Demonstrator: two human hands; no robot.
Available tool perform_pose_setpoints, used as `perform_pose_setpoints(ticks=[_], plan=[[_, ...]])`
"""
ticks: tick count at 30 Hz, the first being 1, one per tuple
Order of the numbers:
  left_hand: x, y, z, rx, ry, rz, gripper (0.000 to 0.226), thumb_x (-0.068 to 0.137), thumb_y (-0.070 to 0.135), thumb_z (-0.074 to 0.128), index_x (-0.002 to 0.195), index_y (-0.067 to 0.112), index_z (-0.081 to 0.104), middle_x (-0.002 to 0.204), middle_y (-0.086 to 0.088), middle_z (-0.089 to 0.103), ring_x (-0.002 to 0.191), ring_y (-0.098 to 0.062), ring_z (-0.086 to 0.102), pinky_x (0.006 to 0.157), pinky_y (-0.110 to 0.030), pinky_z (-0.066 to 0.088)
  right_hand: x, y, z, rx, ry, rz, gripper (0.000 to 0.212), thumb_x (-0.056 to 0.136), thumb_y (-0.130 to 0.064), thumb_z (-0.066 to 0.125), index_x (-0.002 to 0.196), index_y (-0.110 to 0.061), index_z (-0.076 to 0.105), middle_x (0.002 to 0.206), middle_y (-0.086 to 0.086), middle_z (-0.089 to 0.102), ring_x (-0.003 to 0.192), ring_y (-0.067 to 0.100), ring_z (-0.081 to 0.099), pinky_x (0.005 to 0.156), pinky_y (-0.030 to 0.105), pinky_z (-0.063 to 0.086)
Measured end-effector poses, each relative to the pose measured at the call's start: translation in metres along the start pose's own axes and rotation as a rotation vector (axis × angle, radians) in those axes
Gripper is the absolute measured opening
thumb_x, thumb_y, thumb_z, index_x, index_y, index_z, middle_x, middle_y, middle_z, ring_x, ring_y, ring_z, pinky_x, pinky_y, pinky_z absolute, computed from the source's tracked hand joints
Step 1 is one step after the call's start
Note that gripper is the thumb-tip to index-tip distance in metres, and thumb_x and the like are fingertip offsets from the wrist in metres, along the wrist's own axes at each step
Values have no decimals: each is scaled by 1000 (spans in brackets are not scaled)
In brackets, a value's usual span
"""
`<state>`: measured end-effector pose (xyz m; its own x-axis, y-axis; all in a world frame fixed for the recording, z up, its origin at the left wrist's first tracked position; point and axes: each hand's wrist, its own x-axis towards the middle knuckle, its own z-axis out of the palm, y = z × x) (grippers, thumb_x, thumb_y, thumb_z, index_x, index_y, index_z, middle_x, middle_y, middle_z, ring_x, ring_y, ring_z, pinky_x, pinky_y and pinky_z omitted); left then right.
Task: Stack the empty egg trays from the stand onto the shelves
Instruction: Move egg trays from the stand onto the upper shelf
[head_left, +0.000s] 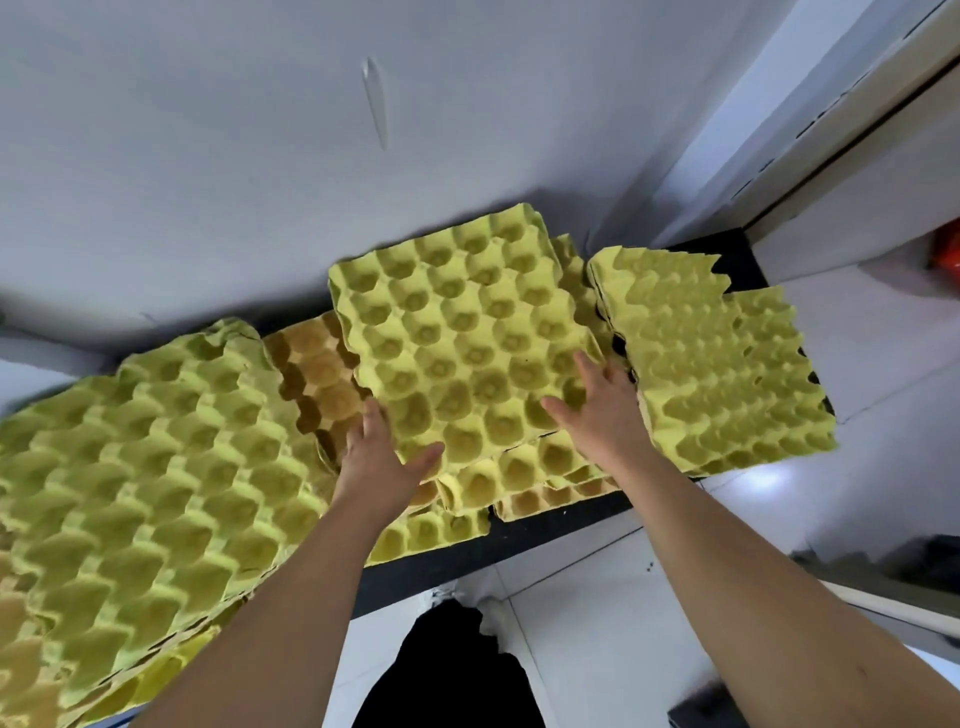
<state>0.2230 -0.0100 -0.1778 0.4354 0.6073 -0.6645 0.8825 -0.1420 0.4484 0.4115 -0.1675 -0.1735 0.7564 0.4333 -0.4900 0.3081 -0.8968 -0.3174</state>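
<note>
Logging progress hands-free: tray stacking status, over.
Hands: left hand, right hand open, flat on top tray near edge. Top tray skewed on middle pile. Neighbours: left pile, right pile close, not blocking.

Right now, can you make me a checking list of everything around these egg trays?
surface: black shelf, mostly covered by trays.
job's things: top tray lies crooked on the middle stack; left stack and right stack stand either side; a brown tray shows between the left and middle stacks.
clutter: red thing at the far right edge, too cut off to tell what it is.
grippers: left hand and right hand touch the top tray's near corners, fingers straight.
cables: nothing seen.
surroundings: white wall behind, tiled floor below.
</note>
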Motion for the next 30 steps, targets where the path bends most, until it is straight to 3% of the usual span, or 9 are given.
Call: perform_pose_setpoints(ticks=[5, 8, 10, 13, 19, 30], plan=[[6, 10, 5, -141, 22, -70, 106, 81, 51, 69, 154, 24, -3, 155, -13, 18, 133, -33, 38, 97, -43, 40, 22, 5, 9, -94, 39, 23, 82, 81, -70, 49, 148, -38, 15, 153, 19, 20, 141, 37, 13, 114, 49, 14], [3, 13, 0, -237, 49, -62, 103, 79, 47, 73, 152, 26, 4, 152, -12, 17, 126, -33, 44, 93, -40, 41, 26, 3, 5, -33, 47, 51, 82, 74, -68, 60, 143, -41, 25, 149, 19, 24, 139, 38, 15, 112, 51, 15], [-2, 14, -5, -290, 67, -44, 101, 79, 45, 74, 151, 28, 6, 152, -11, 14, 125, -32, 44, 92, -37, 39, 27, 2, -1, 72, 11, 57, 82, 68, -65, 69, 138, -44, 30, 144, 18, 27, 134, 41, 27, 110, 52, 25], [-14, 18, -11, -361, 103, -15, 99, 80, 46, 72, 152, 31, 6, 153, -11, 10, 130, -31, 40, 100, -39, 36, 24, 0, -16, 249, -5, 42, 87, 56, -67, 74, 132, -47, 34, 134, 10, 28, 109, 37, 55, 91, 49, 51], [-54, 32, -29, -434, 228, 35, 96, 80, 48, 68, 152, 32, 7, 153, -10, 14, 129, -30, 41, 101, -41, 39, -5, -17, -51, 259, 104, -31, 80, 64, -61, 75, 133, -36, 44, 132, 7, 30, 118, 29, 45, 101, 38, 44], [-201, 8, -82, -529, 640, 97, 91, 79, 46, 70, 151, 25, 18, 145, -10, 30, 127, -23, 39, 96, -32, 33, -125, -82, -114, 294, 188, -452, 70, 66, -64, 71, 126, -36, 50, 129, 4, 31, 119, 21, 41, 101, 33, 38]])
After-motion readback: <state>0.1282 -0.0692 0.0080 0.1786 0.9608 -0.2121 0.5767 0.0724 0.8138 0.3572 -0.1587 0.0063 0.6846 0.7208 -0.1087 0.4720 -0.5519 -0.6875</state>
